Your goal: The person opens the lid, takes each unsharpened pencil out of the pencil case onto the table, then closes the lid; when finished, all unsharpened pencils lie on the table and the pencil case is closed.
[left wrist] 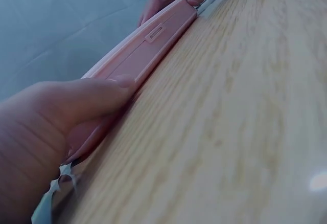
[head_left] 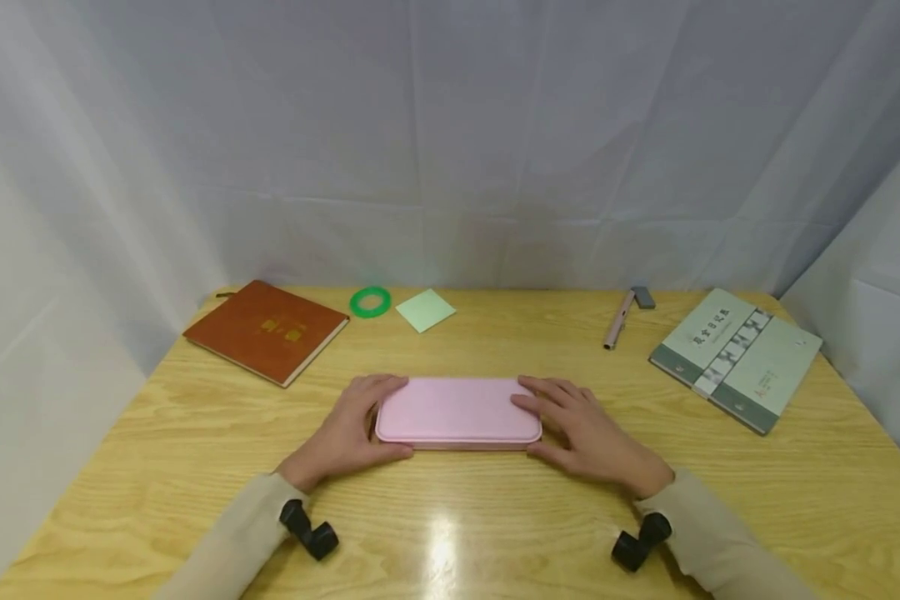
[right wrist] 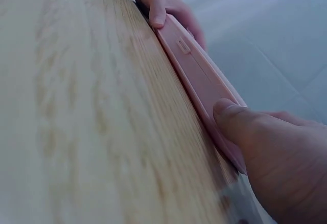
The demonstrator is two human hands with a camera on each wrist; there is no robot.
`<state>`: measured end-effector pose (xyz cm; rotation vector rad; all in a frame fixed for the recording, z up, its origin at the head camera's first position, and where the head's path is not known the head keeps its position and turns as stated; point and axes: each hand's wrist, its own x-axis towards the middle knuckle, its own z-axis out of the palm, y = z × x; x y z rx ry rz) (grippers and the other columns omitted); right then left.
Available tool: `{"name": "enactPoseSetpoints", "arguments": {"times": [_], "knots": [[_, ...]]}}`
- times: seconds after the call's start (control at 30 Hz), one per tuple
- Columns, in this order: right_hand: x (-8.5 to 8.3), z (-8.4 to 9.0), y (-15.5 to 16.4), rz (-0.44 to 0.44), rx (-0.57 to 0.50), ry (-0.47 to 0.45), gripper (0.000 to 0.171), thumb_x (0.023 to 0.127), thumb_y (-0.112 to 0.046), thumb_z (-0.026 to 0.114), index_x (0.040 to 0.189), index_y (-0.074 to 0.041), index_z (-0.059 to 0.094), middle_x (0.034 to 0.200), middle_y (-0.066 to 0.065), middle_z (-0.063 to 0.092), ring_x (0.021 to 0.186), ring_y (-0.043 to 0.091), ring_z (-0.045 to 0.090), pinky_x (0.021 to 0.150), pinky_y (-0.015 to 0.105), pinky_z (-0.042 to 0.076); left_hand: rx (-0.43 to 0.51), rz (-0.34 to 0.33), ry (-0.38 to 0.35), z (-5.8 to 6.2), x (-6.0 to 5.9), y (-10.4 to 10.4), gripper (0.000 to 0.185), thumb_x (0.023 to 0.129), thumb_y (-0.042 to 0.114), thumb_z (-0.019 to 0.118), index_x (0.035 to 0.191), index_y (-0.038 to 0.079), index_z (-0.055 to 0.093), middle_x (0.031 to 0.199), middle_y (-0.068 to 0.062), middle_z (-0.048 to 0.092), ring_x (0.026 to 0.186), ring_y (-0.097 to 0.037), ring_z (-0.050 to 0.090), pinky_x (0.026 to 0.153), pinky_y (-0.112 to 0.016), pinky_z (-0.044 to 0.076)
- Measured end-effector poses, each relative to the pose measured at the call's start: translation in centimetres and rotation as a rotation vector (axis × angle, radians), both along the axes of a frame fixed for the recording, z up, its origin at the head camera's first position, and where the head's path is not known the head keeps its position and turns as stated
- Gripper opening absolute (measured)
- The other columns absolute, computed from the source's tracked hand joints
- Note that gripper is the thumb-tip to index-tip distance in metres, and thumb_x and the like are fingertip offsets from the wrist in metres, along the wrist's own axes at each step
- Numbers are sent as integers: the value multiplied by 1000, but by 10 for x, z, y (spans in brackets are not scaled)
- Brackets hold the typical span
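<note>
A pink pencil case (head_left: 457, 410) lies flat and lengthwise across the wooden table, its lid down. My left hand (head_left: 350, 427) grips its left end, thumb along the near side and fingers at the far side. At the opposite end my right hand (head_left: 581, 429) holds it likewise, with some fingertips over the lid's right edge. In the left wrist view the left thumb (left wrist: 97, 98) presses the near side wall, where a small raised clasp (left wrist: 155, 32) shows. The right thumb (right wrist: 232, 116) presses that same wall in the right wrist view.
Behind on the left lies a brown notebook (head_left: 266, 329), then a green tape ring (head_left: 357, 302) and a pale green sticky note (head_left: 426, 310). Back right are a pink pen (head_left: 619, 319), a grey eraser (head_left: 644, 297) and a grey-green notebook (head_left: 742, 354). A white curtain (head_left: 465, 142) hangs behind the table.
</note>
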<state>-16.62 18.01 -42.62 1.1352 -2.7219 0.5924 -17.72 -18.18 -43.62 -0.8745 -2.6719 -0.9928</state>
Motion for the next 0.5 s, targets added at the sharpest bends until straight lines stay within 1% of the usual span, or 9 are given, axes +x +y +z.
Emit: {"name": "enactPoseSetpoints", "arguments": {"times": [0.07, 0.13, 0.2, 0.27, 0.33, 0.4, 0.5], "knots": [[0, 1, -1, -4, -11, -9, 62, 90, -41, 65, 145, -23, 43, 154, 2, 34, 136, 27, 36, 103, 56, 32, 32, 27, -41, 0, 1, 0, 89, 61, 41, 90, 134, 10, 51, 129, -9, 53, 115, -22, 47, 99, -45, 40], [1, 1, -1, -7, -25, -7, 61, 90, -39, 65, 144, -21, 44, 153, 3, 36, 134, 26, 37, 103, 54, 32, 69, 57, -103, 1, 2, 0, 88, 60, 41, 90, 131, 9, 50, 124, -8, 54, 109, -19, 49, 95, -41, 43], [1, 2, -2, -7, -38, 16, 60, 90, -37, 65, 143, -19, 46, 151, 4, 39, 132, 25, 39, 101, 51, 31, 104, 83, -161, 2, 3, 1, 85, 60, 39, 90, 129, 9, 50, 118, -7, 54, 102, -17, 51, 89, -37, 45], [1, 4, -3, -4, -56, 46, 58, 89, -35, 65, 141, -17, 48, 147, 4, 44, 130, 24, 41, 98, 48, 30, 135, 96, -197, 3, 4, 2, 81, 63, 36, 90, 128, 8, 51, 113, -6, 55, 96, -16, 51, 83, -32, 46], [1, 6, -6, 4, -73, 83, 56, 89, -34, 65, 139, -14, 50, 144, 5, 48, 127, 25, 43, 96, 48, 28, 164, 98, -214, 5, 4, 3, 76, 64, 33, 89, 127, 8, 54, 108, -6, 57, 90, -16, 51, 78, -28, 45], [2, 9, -9, 11, -80, 115, 55, 89, -34, 65, 137, -13, 52, 142, 5, 50, 126, 25, 45, 97, 49, 27, 184, 94, -215, 6, 4, 6, 73, 66, 32, 89, 127, 8, 58, 103, -5, 58, 86, -16, 51, 74, -25, 45], [2, 15, -17, 18, -75, 136, 52, 88, -33, 65, 134, -12, 54, 139, 3, 53, 126, 24, 47, 97, 50, 26, 213, 91, -226, 7, 2, 10, 69, 66, 32, 88, 126, 8, 62, 100, -6, 60, 83, -16, 53, 72, -25, 46]]}}
